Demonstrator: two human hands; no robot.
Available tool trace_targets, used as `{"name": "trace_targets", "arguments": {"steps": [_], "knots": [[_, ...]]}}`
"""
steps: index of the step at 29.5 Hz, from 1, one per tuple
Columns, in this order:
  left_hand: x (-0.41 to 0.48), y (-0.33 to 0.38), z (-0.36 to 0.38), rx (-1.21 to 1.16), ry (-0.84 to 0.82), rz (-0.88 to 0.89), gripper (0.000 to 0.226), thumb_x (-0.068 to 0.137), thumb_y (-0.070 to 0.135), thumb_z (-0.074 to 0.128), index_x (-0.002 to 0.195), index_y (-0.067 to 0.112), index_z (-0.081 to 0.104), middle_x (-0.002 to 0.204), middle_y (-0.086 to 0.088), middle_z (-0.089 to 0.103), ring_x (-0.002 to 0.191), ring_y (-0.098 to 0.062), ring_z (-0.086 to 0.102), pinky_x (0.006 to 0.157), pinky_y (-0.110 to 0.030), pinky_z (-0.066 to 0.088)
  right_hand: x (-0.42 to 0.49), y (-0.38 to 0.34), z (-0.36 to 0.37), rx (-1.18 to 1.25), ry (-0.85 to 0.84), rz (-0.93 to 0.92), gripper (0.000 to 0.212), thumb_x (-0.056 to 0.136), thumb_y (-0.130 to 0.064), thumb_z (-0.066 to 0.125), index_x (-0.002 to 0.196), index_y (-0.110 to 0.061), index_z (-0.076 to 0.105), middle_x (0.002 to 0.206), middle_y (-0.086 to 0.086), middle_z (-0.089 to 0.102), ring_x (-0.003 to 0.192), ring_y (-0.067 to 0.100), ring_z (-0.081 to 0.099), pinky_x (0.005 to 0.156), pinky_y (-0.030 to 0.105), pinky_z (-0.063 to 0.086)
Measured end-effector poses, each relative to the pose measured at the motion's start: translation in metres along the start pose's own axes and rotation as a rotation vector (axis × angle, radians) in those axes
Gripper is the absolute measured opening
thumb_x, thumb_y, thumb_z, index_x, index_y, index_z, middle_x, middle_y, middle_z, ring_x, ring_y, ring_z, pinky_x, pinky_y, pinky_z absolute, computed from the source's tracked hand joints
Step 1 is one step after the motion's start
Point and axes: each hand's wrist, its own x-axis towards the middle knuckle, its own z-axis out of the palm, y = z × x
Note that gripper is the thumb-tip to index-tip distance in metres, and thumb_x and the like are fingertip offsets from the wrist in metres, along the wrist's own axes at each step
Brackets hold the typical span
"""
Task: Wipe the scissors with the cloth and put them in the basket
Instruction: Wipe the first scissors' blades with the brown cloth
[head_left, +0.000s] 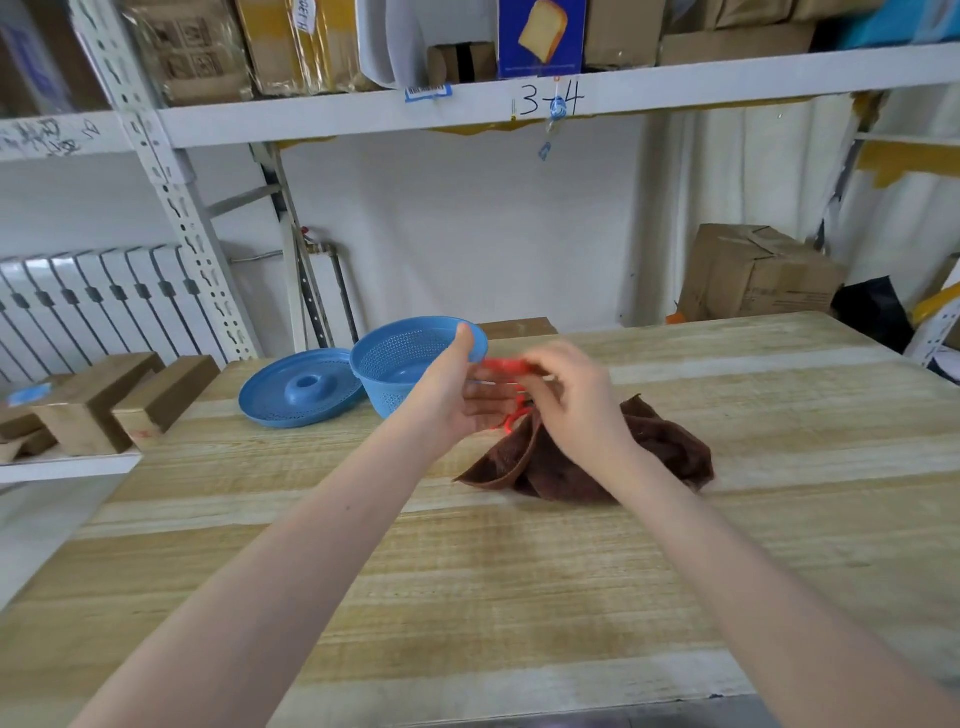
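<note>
Your right hand (566, 400) pinched the scissors (503, 366) above the cloth (670, 447); your left hand (457, 395) had its fingers spread. You needed the cloth wrapped along closed blades.

Head camera looks forward-down across the table (519, 571).
</note>
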Motion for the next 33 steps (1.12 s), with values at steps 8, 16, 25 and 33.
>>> {"name": "trace_targets", "arguments": {"steps": [8, 16, 25, 33], "knots": [[0.01, -0.03, -0.009, 0.14, 0.074, 0.136, 0.018, 0.102, 0.0, 0.029, 0.094, 0.004, 0.045, 0.073, -0.01, 0.052, 0.059, -0.02, 0.054, 0.06, -0.028, 0.045, -0.01, 0.034, 0.007, -0.155, -0.139, 0.855, 0.035, 0.098, -0.034, 0.052, 0.095, -0.002, 0.064, 0.092, 0.011, 0.068, 0.093, 0.029, 0.064, 0.085, 0.043, 0.052], [0.009, -0.036, 0.01, 0.124, -0.092, 0.34, 0.012, 0.101, -0.001, 0.036, 0.105, 0.009, 0.043, 0.075, -0.006, 0.054, 0.056, -0.013, 0.055, 0.055, -0.023, 0.05, -0.001, 0.017, -0.045, 0.367, -0.127, 0.998, 0.018, 0.095, -0.008, 0.055, 0.09, -0.01, 0.072, 0.08, 0.003, 0.07, 0.075, 0.017, 0.065, 0.068, 0.022, 0.051], [0.01, -0.058, 0.023, 0.256, -0.204, 0.265, 0.022, 0.097, -0.005, 0.041, 0.101, 0.013, 0.053, 0.086, -0.007, 0.059, 0.078, -0.016, 0.057, 0.074, -0.027, 0.048, -0.015, 0.008, 0.007, 0.848, 0.334, 1.125, 0.015, 0.093, -0.01, 0.062, 0.104, -0.006, 0.071, 0.089, 0.014, 0.074, 0.076, 0.025, 0.073, 0.074, 0.035, 0.06], [0.012, -0.062, 0.028, 0.323, -0.123, 0.321, 0.016, 0.095, 0.002, 0.051, 0.11, 0.0, 0.057, 0.094, -0.011, 0.062, 0.086, -0.02, 0.058, 0.086, -0.037, 0.049, -0.015, 0.01, 0.018, 0.917, 0.535, 1.262, 0.031, 0.083, -0.019, 0.067, 0.108, -0.001, 0.071, 0.105, 0.017, 0.073, 0.093, 0.032, 0.072, 0.09, 0.045, 0.057]]}}
